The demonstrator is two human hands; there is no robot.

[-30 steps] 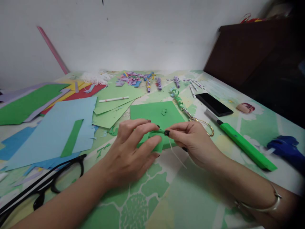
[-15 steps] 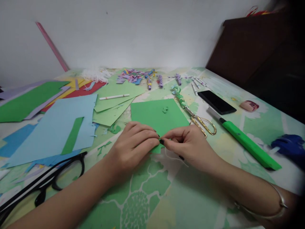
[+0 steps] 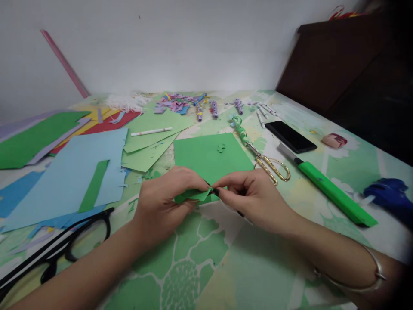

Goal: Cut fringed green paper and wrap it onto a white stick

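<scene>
My left hand [image 3: 171, 202] is closed around a small folded piece of green paper [image 3: 196, 194] at the near edge of a flat green sheet [image 3: 206, 155]. My right hand [image 3: 254, 196] pinches the same piece at its right end, thumb and forefinger meeting the left fingertips. A thin white thread seems to hang below the right fingers. On the green sheet lies a small curled green paper cutout [image 3: 221, 148]. Gold-handled scissors [image 3: 267, 165] rest just beyond my right hand, their blades by a curly green paper strip [image 3: 240, 127].
A green utility knife [image 3: 335, 191], a black phone [image 3: 291, 136] and a blue object [image 3: 387, 196] lie on the right. Black glasses [image 3: 77, 245] and a light blue sheet [image 3: 77, 172] are on the left. Purple paper rolls [image 3: 215, 110] and scraps [image 3: 174, 103] sit at the back.
My left hand has gone from lying flat over the paper to gripping it between thumb and fingers, lifting and folding it. My right hand keeps its pinch. The view has shifted slightly.
</scene>
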